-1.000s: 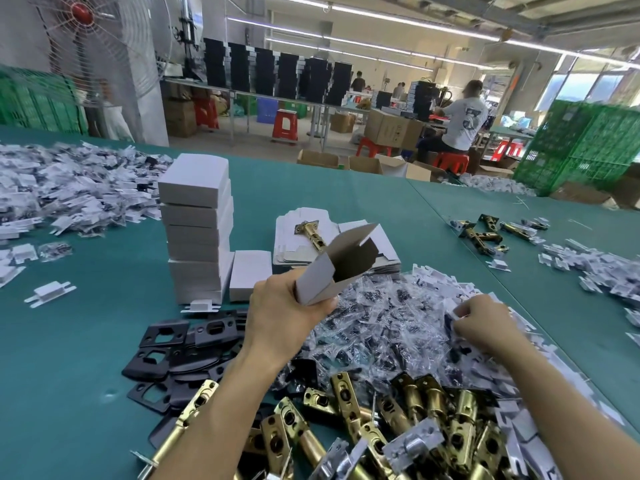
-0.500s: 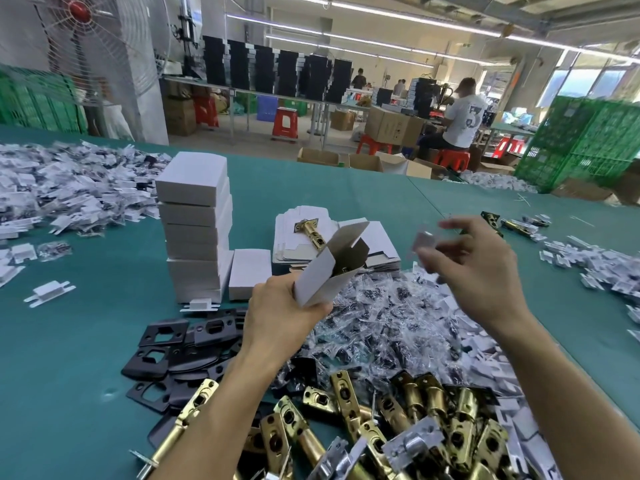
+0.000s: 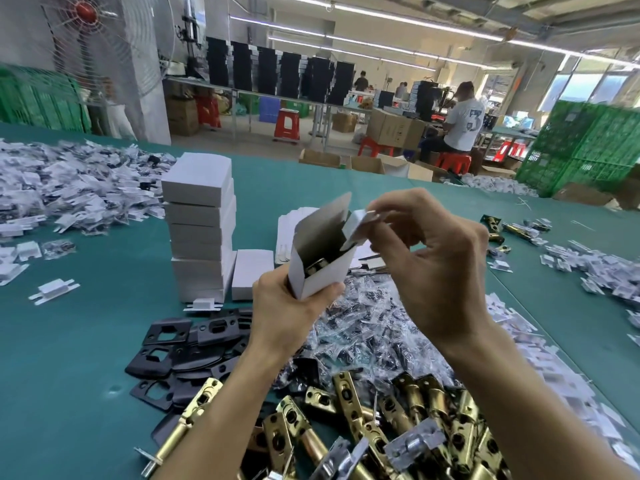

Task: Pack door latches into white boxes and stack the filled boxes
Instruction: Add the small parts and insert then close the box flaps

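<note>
The open white box [image 3: 323, 273], brass latch [image 3: 317, 265] inside, is gripped at its base by the left hand [image 3: 287, 317], long axis tilted up-right, mouth facing the right hand [image 3: 433, 268], which pinches a small white packet [image 3: 356, 225] at the opening.

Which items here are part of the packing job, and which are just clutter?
In the job: left hand gripping open white box; right hand pinching white packet; brass latches; stack of white boxes.
Lying about: fan; green crates; red stool.
</note>
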Demonstrator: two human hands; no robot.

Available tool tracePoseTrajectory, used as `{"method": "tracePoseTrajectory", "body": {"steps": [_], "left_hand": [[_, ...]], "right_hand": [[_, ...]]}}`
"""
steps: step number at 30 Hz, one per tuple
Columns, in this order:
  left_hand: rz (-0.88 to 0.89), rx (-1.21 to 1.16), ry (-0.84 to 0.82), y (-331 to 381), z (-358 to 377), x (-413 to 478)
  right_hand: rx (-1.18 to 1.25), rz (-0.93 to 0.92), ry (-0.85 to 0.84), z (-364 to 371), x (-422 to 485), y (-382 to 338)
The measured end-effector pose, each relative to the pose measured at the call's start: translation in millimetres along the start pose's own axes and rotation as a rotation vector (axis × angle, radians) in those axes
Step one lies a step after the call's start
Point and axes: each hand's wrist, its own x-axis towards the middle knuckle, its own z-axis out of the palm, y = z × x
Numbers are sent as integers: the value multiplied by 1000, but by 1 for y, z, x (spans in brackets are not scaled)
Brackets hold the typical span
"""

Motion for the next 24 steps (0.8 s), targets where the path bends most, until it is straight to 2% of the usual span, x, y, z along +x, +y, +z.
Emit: {"method": "tracePoseTrajectory", "body": {"steps": [4,9,18,22,24], "left_hand": [[7,129,33,-4,1,-1],[22,285,61,-7,1,1],[70,414,64,-10,-2,0],[91,437,57,-10,-1,-1],[72,445,68,-11,-1,-1]], "right_hand": [[-204,102,-91,1,2,5],[-311,159,-167,4,8,8],[-312,301,-146,4,13,10],[-386,338,-344,8,10,11],[-406,314,-382,8,10,10]]}}
